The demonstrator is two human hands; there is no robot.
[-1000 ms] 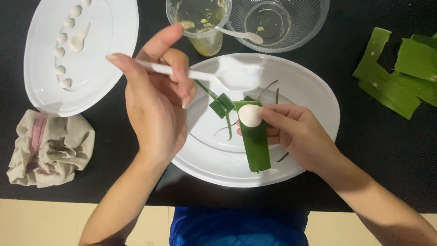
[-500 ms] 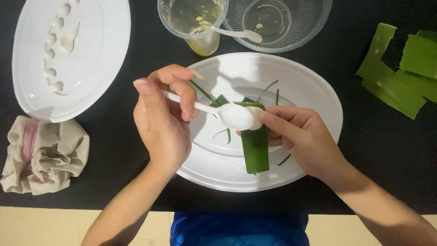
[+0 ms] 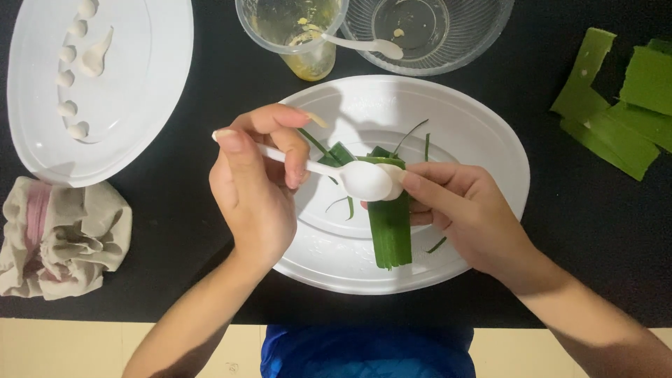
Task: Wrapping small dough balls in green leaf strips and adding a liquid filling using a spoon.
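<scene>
Left hand [image 3: 255, 192] holds a white plastic spoon [image 3: 364, 180] by its handle, thumb above, fingers curled below; grip is closed on the handle. Spoon bowl lies level and points right, resting against a small white dough ball [image 3: 397, 180], probably so the bowl can press or deliver onto the ball without tipping.

Right hand [image 3: 465, 210] pinches the folded green leaf strip [image 3: 390, 227] near its upper end, where the dough ball sits; grip is narrow and closed on the leaf and ball together. The strip hangs down toward the near edge of the bench, its lower end lying on the oval white plate [image 3: 483, 140]. Holding it over the plate likely keeps scraps contained; thin green leaf trimmings [image 3: 413, 136] already lie on the plate.

The plate sits mid-bench, near the front edge. At the far-left corner, a second oval white plate [image 3: 147, 84] carries a row of small dough balls [image 3: 68, 77], set apart in a curve, presumably to keep them from sticking. At the far edge stand a clear cup [image 3: 290, 35] with yellowish residue and a clear bowl [image 3: 448, 35], with another white spoon [image 3: 364, 45] lying across both. Cut leaf pieces [image 3: 616, 105] are stacked at the far-right corner. A crumpled cloth [image 3: 63, 238] lies by the left edge. The bench [image 3: 595, 231] is black.
</scene>
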